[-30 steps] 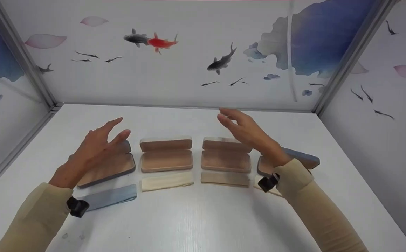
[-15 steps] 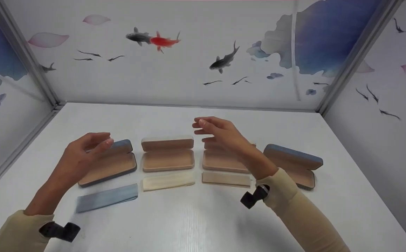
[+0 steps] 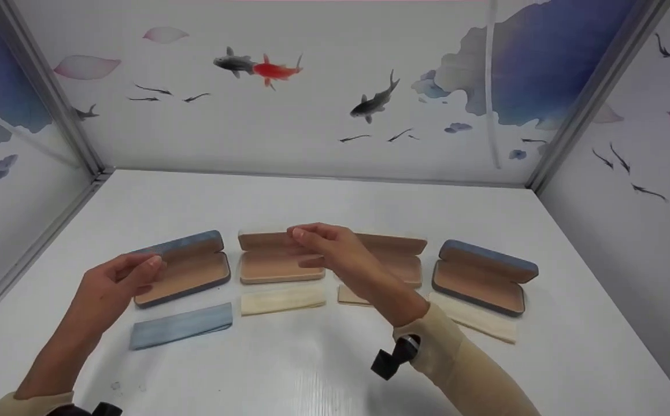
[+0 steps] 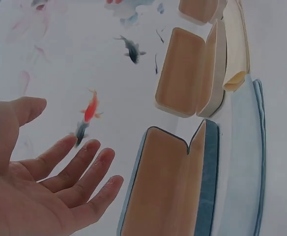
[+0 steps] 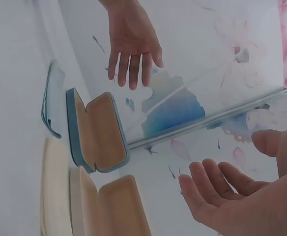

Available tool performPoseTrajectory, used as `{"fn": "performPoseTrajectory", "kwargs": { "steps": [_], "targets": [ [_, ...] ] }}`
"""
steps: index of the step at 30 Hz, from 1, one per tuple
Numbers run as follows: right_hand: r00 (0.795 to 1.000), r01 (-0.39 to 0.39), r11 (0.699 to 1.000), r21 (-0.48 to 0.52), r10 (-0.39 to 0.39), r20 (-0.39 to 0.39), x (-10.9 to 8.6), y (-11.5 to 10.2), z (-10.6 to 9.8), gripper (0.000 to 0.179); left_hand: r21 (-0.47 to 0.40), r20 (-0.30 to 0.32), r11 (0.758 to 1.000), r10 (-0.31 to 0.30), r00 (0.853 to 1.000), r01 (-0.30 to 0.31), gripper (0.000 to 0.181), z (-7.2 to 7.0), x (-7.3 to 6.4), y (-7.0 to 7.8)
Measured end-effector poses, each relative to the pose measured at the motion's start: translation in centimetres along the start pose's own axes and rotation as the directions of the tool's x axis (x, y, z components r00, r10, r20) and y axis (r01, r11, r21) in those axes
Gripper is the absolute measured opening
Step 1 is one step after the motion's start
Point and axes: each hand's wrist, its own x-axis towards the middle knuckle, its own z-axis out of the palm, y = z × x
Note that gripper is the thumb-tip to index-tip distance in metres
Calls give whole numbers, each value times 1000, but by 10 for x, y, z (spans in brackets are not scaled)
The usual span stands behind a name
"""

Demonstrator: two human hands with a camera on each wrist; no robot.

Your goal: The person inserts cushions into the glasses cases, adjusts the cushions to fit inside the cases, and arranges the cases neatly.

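My left hand [image 3: 100, 294] hovers at the left end of a blue glasses case [image 3: 196, 273], fingers loosely bent, holding nothing. In the left wrist view its fingers [image 4: 77, 172] spread apart, palm bare. The right hand [image 3: 346, 257] hangs in the air over the middle, overlapping a cream glasses case [image 3: 274, 268] and a beige glasses case [image 3: 407, 268]. Nothing is in it; the right wrist view shows its fingers [image 5: 210, 182] extended. At the right lies another blue glasses case [image 3: 479, 283]. All these cases stand with lids raised, and no contents show inside.
Before the cases lie folded cloths: a light blue one [image 3: 181, 326], a cream one [image 3: 282, 300], a partly hidden beige one [image 3: 353, 296] and another cream one [image 3: 479, 319]. The white table [image 3: 288, 364] is bounded by printed panels [image 3: 311, 115] at the back and sides.
My right hand has swept left and nearer, from the right-hand cases to the middle, uncovering the right blue case and its cloth. The left hand has drawn down and left. Cases and cloths stay put.
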Motion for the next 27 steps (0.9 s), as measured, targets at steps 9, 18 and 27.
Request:
{"fn": "performPoseTrajectory", "kwargs": {
  "steps": [9,18,27],
  "targets": [
    [998,-48,999,19,47,36,11,28,26,35,-5,-12,987,-158,987,158,68,-1,-9,-32],
    [992,-125,992,6,125,10,21,54,52,35,10,8,939,-345,939,345,75,-4,-10,-62],
    [984,-176,984,0,176,29,32,75,75,34,13,44,879,-477,878,477,77,-3,-7,-83]
  ]
}}
